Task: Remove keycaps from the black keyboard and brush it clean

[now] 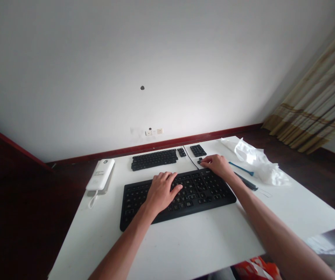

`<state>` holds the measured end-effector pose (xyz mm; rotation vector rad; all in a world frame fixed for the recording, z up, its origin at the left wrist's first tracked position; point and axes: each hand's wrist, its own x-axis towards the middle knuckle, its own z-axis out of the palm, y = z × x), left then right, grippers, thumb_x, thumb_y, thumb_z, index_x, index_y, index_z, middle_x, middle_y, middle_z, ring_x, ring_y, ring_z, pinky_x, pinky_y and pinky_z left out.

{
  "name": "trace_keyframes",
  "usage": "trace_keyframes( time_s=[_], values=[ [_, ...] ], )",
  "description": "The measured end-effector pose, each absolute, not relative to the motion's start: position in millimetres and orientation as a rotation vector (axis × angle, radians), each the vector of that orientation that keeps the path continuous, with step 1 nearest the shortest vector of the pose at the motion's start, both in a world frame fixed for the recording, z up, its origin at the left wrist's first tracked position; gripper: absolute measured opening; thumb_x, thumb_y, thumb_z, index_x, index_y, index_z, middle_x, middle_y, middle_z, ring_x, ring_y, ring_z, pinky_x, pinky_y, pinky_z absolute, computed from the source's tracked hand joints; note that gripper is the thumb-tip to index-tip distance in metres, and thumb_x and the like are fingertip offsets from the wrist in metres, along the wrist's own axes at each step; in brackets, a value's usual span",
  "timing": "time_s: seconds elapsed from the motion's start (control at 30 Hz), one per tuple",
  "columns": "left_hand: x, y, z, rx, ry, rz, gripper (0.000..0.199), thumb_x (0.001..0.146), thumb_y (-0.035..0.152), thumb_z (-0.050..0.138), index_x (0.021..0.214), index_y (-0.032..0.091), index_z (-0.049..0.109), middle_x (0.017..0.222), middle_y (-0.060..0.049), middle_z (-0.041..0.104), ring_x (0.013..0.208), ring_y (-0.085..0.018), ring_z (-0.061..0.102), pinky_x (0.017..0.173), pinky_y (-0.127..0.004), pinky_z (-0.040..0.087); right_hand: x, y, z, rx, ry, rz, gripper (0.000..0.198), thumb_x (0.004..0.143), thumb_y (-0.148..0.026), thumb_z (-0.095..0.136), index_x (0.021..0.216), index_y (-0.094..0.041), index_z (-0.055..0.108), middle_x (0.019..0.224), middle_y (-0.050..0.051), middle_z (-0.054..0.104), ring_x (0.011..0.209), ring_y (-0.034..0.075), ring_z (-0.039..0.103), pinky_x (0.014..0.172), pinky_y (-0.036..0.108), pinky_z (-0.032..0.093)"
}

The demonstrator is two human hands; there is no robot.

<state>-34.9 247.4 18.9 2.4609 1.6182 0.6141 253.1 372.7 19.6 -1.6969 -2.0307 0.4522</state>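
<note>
A black keyboard base (181, 211) with its keycaps off, only a few dark ones seeming to remain, lies in front of me on the white table. My left hand (162, 190) rests flat over its left-centre part, fingers stretched out and thumb apart. Beyond the keyboard's upper right edge, my right hand (216, 164) has its thumb and fingers pinched together at a small group of black keycaps (200, 160). Removed keycaps are set out in rows behind: a large block (155, 158), a small group (181, 152) and a number-pad block (198, 150).
A white power bank (100, 174) with a short cable lies at the left edge. On the right are a crumpled white plastic bag (253, 155), a blue thin tool (241, 168) and a dark strip (246, 182). The keyboard's cable (190, 157) runs toward the wall.
</note>
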Motion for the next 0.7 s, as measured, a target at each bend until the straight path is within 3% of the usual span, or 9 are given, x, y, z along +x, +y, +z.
trace_keyframes(
  time_s=[0.23, 0.43, 0.7],
  values=[
    [-35.8, 246.9, 18.2, 2.456, 1.607, 0.642, 0.05, 0.106, 0.055, 0.041, 0.143, 0.025, 0.056, 0.131, -0.009, 0.066, 0.119, -0.027, 0.059, 0.101, -0.046, 0.048, 258.7, 359.2, 43.7, -1.568, -2.09, 0.454, 0.02, 0.087, -0.041, 0.07, 0.09, -0.026, 0.083, 0.088, 0.004, 0.082, 0.079, 0.024, 0.072, 0.076, 0.032, 0.053],
    [-35.3, 246.9, 18.1, 2.458, 1.624, 0.641, 0.052, 0.105, 0.055, 0.041, 0.143, 0.024, 0.056, 0.128, -0.01, 0.067, 0.117, -0.027, 0.06, 0.099, -0.045, 0.049, 249.0, 307.5, 71.2, -1.322, -2.342, 0.689, 0.018, 0.091, -0.043, 0.07, 0.09, -0.028, 0.081, 0.092, 0.001, 0.081, 0.083, 0.023, 0.073, 0.077, 0.03, 0.055],
    [-36.1, 247.1, 16.6, 2.469, 1.611, 0.645, 0.051, 0.106, 0.054, 0.041, 0.143, 0.023, 0.056, 0.13, -0.01, 0.066, 0.118, -0.027, 0.06, 0.1, -0.045, 0.049, 238.5, 274.3, 58.4, -1.243, -2.471, 0.758, 0.011, 0.092, -0.03, 0.066, 0.086, -0.026, 0.075, 0.086, 0.002, 0.076, 0.079, 0.021, 0.07, 0.072, 0.029, 0.052]
  ],
)
